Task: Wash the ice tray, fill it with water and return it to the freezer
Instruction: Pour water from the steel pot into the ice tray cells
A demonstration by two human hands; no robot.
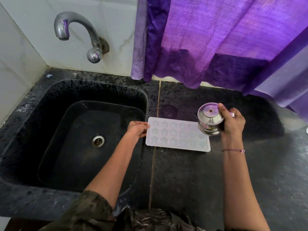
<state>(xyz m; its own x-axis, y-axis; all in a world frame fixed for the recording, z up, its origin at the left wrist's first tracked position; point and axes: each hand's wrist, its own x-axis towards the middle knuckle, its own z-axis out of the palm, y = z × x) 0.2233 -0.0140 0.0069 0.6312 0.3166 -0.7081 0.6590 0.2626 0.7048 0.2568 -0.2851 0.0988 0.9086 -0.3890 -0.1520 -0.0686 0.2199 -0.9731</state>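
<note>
A purple curtain (216, 39) hangs across the upper right of the frame, its hem low over the dark speckled stone counter (250, 172). White wall tiles (25, 55) fill the upper left, stained near the bottom edge

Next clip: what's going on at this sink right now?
A person stands at a dark counter beside the sink. The left hand pinches the left edge of the white ice tray, which lies flat on the counter. The right hand grips a small steel jug above the tray's right end, apparently to fill it. No stream of water is visible from the jug, and none shows at the tap.
</note>
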